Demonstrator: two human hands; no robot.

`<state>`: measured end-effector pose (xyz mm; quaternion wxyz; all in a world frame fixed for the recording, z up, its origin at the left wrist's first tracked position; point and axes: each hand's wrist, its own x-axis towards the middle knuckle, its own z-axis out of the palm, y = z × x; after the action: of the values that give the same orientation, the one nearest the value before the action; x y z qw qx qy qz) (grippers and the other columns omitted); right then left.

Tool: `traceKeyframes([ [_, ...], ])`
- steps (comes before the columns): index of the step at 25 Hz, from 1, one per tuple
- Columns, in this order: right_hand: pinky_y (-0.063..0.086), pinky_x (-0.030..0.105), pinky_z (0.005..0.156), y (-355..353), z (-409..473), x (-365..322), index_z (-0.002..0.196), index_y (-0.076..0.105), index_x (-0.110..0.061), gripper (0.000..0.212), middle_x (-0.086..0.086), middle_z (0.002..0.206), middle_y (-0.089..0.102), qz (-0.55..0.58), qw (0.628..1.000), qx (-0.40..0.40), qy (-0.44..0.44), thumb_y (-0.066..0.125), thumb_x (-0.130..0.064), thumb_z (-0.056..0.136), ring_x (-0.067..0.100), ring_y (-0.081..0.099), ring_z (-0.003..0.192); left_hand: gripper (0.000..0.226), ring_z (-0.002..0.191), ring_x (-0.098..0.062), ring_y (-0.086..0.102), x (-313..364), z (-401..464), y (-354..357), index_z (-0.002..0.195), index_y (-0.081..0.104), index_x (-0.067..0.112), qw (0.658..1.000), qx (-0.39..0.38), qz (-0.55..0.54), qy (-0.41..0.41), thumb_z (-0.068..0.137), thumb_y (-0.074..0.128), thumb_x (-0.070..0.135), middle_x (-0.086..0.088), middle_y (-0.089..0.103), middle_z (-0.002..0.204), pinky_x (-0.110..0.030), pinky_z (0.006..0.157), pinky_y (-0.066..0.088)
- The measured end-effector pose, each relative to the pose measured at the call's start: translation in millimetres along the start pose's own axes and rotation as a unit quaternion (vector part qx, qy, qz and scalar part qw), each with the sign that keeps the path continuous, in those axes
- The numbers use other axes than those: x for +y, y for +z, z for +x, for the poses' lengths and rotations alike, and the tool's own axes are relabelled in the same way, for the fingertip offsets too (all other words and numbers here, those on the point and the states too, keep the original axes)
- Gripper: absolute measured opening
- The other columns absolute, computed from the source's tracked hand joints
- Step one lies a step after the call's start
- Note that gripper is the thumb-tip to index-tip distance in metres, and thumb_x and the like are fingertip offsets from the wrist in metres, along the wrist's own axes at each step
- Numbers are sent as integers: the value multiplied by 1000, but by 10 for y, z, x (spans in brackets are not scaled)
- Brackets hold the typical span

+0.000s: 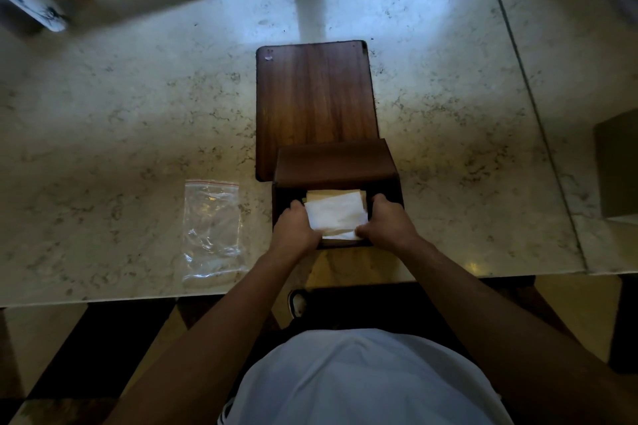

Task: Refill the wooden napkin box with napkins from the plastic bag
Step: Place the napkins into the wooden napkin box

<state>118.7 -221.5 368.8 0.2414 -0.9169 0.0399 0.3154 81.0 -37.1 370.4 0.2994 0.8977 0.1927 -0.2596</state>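
The dark wooden napkin box (336,162) stands near the front edge of the marble table, its top open toward me. A stack of white napkins (336,214) lies inside it. My left hand (297,229) grips the stack's left side and my right hand (388,222) grips its right side, both reaching down into the box. The clear plastic bag (211,228) with a red zip strip lies flat and crumpled on the table, left of the box; it looks empty.
A flat wooden lid or board (312,93) lies on the table just behind the box. A white object (31,7) sits at the far left corner. A second marble table (580,79) adjoins on the right. A dark box (618,166) stands at the right edge.
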Motion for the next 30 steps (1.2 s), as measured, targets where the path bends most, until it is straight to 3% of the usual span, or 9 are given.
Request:
traceKeyframes([
  [2, 50, 35, 69, -41, -12, -8, 120, 49, -7, 51, 16, 115, 62, -25, 1000, 1, -14, 78, -18, 80, 28, 61, 91, 54, 111, -38, 59, -18, -11, -25, 126, 46, 1, 1000, 7, 2, 6, 81, 75, 12, -22, 58, 125, -42, 85, 51],
  [4, 52, 36, 81, -53, -44, -15, 140, 42, -10, 69, 16, 132, 52, -40, 996, 31, -69, 77, -18, 81, 31, 60, 106, 61, 111, -36, 58, -39, -36, -38, 134, 44, 4, 999, 34, 13, 25, 82, 75, 16, -20, 54, 129, -40, 85, 50],
  [6, 50, 35, 91, -45, -84, -51, 148, 39, -18, 74, 13, 137, 43, -59, 988, 66, -124, 76, -23, 83, 29, 56, 113, 66, 112, -34, 57, -50, -70, -23, 142, 41, 10, 995, 68, 36, 70, 85, 73, 21, -17, 48, 132, -39, 88, 50],
  [10, 53, 37, 91, -17, -75, -76, 139, 53, -22, 50, 10, 133, 41, -64, 987, 68, -131, 65, -33, 92, 26, 54, 111, 58, 112, -31, 54, -45, -49, -11, 144, 46, 23, 987, 70, 77, 122, 90, 66, 24, -14, 44, 128, -39, 92, 52],
  [14, 54, 36, 85, -22, -86, 6, 126, 63, -17, 35, 9, 123, 46, -75, 988, 67, -118, 62, -29, 93, 25, 57, 99, 53, 111, -30, 53, -31, 11, -28, 142, 50, 22, 985, 77, 83, 127, 91, 64, 20, -13, 44, 127, -38, 91, 52],
  [18, 54, 36, 85, -61, -81, 12, 125, 62, -13, 33, 10, 122, 51, -56, 985, 90, -133, 61, -24, 94, 24, 59, 94, 49, 107, -27, 56, -71, -9, -43, 138, 54, 14, 985, 100, 31, 141, 91, 65, 19, -12, 50, 124, -34, 89, 51],
  [22, 50, 32, 75, -188, -30, -53, 109, 68, -11, 20, 9, 108, 60, 12, 970, 182, -160, 61, -18, 92, 19, 57, 84, 32, 97, -25, 63, -130, -32, -199, 121, 66, 7, 965, 197, -68, 160, 89, 67, 11, -13, 62, 114, -27, 82, 47],
  [26, 51, 33, 77, -374, 126, -38, 107, 69, -9, 21, 10, 101, 69, 83, 960, 247, -100, 61, -19, 91, 23, 64, 90, 27, 104, -26, 61, -187, 90, -423, 115, 67, 9, 954, 265, -109, 87, 89, 64, 14, -12, 62, 114, -35, 90, 50],
  [30, 52, 40, 93, -513, 449, 70, 119, 66, -1, 38, 21, 121, 66, 112, 969, 217, 26, 58, -26, 93, 33, 62, 112, 38, 114, -30, 63, -194, 402, -620, 127, 63, 4, 968, 192, -157, -35, 92, 66, 18, -16, 66, 125, -41, 99, 52],
])
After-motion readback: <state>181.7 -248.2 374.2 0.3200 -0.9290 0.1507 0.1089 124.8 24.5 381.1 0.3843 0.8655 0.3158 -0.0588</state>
